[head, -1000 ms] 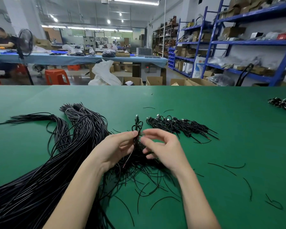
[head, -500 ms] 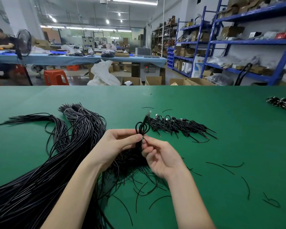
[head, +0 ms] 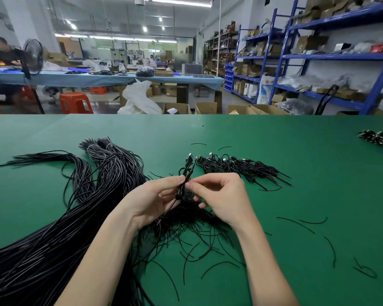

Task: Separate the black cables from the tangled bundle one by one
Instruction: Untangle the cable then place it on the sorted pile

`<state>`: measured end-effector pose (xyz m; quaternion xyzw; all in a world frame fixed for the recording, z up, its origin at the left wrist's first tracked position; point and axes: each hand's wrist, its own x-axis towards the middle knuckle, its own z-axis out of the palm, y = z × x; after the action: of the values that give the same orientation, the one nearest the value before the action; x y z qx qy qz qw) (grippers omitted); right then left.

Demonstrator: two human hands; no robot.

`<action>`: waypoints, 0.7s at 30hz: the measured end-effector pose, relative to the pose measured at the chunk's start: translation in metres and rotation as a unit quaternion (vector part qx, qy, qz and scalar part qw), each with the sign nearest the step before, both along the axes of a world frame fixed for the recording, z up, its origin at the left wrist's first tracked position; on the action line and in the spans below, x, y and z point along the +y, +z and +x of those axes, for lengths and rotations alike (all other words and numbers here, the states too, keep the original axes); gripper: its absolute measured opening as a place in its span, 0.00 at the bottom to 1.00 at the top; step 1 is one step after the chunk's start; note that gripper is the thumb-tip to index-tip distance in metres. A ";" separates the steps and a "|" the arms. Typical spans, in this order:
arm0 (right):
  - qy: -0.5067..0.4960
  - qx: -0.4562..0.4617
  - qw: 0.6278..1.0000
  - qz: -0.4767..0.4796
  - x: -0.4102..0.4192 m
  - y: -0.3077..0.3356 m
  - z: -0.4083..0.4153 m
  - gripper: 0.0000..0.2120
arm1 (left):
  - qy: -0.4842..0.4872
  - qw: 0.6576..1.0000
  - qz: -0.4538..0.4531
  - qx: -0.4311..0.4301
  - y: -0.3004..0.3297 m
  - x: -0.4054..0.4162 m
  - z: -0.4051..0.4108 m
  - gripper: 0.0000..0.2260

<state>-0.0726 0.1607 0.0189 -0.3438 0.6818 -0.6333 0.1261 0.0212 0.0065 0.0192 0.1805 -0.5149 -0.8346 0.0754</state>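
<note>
Left hand [head: 152,200] and right hand [head: 224,198], both pinching one looped black cable [head: 186,173], raised above the tangled bundle [head: 186,219] on the green table [head: 274,151]. Long cable mass [head: 53,239] at left; separated cables [head: 241,167] just beyond the right hand.

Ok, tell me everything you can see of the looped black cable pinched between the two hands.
The looped black cable is thin, round and glossy, like plastic-sheathed wire, folded into a narrow upright coil. A small plug with a silvery metal tip tops it, pointing away. The left hand pinches its strands from one side, the right hand from the other. Its lower part drops between the palms, where a thin reddish wire end shows, above the tangled pile of short black cables on the green table mat.
</note>
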 end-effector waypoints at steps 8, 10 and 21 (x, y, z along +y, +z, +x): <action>-0.045 0.106 0.993 0.030 0.002 0.013 0.007 0.04 | -0.028 0.999 -0.036 -0.001 0.002 -0.005 0.004 0.08; -0.041 0.126 0.990 0.036 0.004 0.014 0.007 0.04 | -0.035 0.998 -0.045 0.001 0.005 -0.005 0.005 0.09; 0.007 -0.232 0.969 -0.085 -0.013 0.004 0.013 0.05 | 0.019 0.982 -0.155 0.102 -0.001 -0.007 0.006 0.14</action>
<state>-0.0593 0.1474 0.0231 -0.2015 0.5749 -0.7508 0.2553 0.0267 -0.0004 0.0178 0.0902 -0.6239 -0.7573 0.1707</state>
